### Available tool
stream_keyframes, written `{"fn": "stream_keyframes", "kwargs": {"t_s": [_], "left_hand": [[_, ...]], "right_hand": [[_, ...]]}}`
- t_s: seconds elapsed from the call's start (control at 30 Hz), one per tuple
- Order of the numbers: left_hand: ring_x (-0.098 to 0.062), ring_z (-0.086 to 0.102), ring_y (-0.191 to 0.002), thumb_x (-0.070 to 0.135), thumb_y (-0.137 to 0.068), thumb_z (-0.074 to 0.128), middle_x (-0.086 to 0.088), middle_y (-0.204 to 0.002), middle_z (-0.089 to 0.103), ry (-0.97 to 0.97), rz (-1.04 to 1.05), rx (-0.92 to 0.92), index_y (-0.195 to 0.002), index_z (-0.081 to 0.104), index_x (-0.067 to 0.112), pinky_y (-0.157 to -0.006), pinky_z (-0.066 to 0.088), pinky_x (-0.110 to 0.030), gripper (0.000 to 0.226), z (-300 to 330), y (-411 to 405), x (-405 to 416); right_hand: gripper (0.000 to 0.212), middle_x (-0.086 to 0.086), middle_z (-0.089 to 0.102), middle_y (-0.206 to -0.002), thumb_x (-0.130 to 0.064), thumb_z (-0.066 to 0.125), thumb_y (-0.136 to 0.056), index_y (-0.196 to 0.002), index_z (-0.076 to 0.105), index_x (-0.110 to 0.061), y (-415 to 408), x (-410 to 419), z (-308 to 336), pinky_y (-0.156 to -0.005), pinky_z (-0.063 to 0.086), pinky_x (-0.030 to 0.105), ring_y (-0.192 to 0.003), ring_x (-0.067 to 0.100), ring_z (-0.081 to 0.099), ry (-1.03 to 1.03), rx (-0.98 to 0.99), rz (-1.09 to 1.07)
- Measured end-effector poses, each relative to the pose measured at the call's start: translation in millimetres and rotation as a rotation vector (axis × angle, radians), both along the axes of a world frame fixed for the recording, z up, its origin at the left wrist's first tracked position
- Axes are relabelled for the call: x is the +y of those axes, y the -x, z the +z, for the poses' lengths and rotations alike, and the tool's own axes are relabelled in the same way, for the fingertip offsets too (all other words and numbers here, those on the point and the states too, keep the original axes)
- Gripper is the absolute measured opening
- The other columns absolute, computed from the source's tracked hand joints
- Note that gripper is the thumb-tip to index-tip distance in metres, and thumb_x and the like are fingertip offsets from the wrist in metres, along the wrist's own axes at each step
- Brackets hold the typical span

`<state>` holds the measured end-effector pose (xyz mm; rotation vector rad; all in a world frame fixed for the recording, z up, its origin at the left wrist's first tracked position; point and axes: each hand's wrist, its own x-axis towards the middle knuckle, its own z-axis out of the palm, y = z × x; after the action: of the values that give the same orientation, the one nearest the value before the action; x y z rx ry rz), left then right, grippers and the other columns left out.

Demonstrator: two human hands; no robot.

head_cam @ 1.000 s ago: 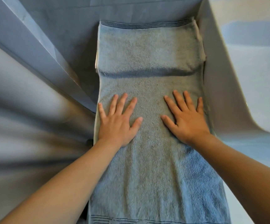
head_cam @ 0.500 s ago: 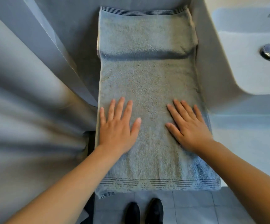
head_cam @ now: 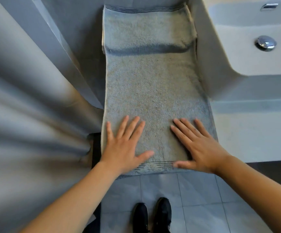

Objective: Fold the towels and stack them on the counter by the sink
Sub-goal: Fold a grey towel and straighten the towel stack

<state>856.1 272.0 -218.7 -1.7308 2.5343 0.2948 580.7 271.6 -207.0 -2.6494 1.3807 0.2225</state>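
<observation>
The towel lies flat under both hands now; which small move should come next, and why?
Probably pinch the striped near edge with both hands and carry it toward the far fold. The left hand and right hand lie flat on the towel, which looks smooth.

1. Left hand and right hand, both flat with fingers spread, have slid down the towel toward its near striped hem; a second ago they pressed mid-length.
2. Right thumb now lies on the hem band; left thumb sits just above it.
3. View has tipped down: floor tiles and black shoes show, and the sink drain is now fully in frame.
</observation>
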Motion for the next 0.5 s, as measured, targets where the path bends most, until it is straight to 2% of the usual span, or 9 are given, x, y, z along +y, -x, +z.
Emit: {"fn": "stream_keyframes", "kwargs": {"t_s": [0.1, 0.17, 0.23, 0.3, 0.37, 0.43, 0.5], "left_hand": [[-0.023, 0.003, -0.153, 0.090, -0.079, 0.008, 0.002, -0.166, 0.009, -0.018, 0.001, -0.057, -0.157, 0.017, 0.020, -0.111, 0.005, -0.074, 0.105, -3, -16, 1], [-0.025, 0.007, -0.152, 0.093, -0.075, 0.015, -0.001, -0.165, 0.012, -0.002, -0.120, -0.076, -0.157, 0.019, 0.017, -0.108, 0.009, -0.077, 0.112, 1, -17, 4], [-0.026, 0.009, -0.152, 0.093, -0.069, 0.032, -0.002, -0.165, 0.014, 0.030, -0.254, -0.105, -0.157, 0.021, 0.017, -0.106, 0.012, -0.078, 0.116, 0, -20, 10], [-0.026, 0.010, -0.152, 0.084, -0.064, 0.047, -0.001, -0.165, 0.016, 0.040, -0.295, -0.125, -0.157, 0.021, 0.019, -0.108, 0.012, -0.076, 0.117, -4, -23, 17], [-0.027, 0.008, -0.152, 0.079, -0.062, 0.051, -0.001, -0.165, 0.012, 0.037, -0.288, -0.152, -0.158, 0.015, 0.021, -0.109, 0.012, -0.075, 0.118, -8, -27, 19], [-0.026, 0.003, -0.153, 0.077, -0.062, 0.056, 0.000, -0.166, 0.005, 0.011, -0.276, -0.187, -0.159, 0.004, 0.025, -0.111, 0.009, -0.074, 0.122, -8, -30, 19], [-0.026, -0.010, -0.152, 0.073, -0.063, 0.064, 0.002, -0.166, -0.009, -0.028, -0.193, -0.185, -0.155, -0.013, 0.035, -0.113, 0.000, -0.071, 0.125, -7, -29, 22]], "right_hand": [[0.115, 0.010, 0.010, -0.162, -0.089, 0.039, -0.073, -0.155, 0.017, -0.011, 17, 8, -9, -0.117, 0.013, 0.059, -0.150, 0.030, 0.008, 0.017, 0.056, 0.044], [0.115, 0.011, 0.011, -0.162, -0.083, 0.048, -0.071, -0.155, 0.017, -0.012, 18, 10, -13, -0.116, 0.016, 0.059, -0.150, 0.030, 0.008, 0.043, 0.046, 0.030], [0.114, 0.011, 0.012, -0.162, -0.080, 0.050, -0.070, -0.155, 0.018, -0.012, 18, 11, -17, -0.116, 0.017, 0.059, -0.149, 0.031, 0.010, 0.070, 0.027, 0.018], [0.112, 0.010, 0.014, -0.162, -0.079, 0.049, -0.069, -0.155, 0.019, -0.014, 19, 13, -19, -0.116, 0.017, 0.059, -0.149, 0.031, 0.012, 0.104, 0.033, 0.007], [0.111, 0.010, 0.016, -0.161, -0.077, 0.051, -0.066, -0.155, 0.021, -0.017, 22, 17, -20, -0.116, 0.017, 0.059, -0.148, 0.033, 0.016, 0.116, 0.042, -0.022], [0.115, 0.013, 0.019, -0.160, -0.070, 0.062, -0.058, -0.155, 0.023, -0.020, 22, 25, -23, -0.116, 0.014, 0.060, -0.147, 0.034, 0.019, 0.128, 0.059, -0.110], [0.121, 0.014, 0.016, -0.161, -0.055, 0.076, -0.054, -0.155, 0.019, -0.023, 14, 43, -25, -0.116, 0.004, 0.059, -0.147, 0.035, 0.013, 0.116, 0.062, -0.357]]}}
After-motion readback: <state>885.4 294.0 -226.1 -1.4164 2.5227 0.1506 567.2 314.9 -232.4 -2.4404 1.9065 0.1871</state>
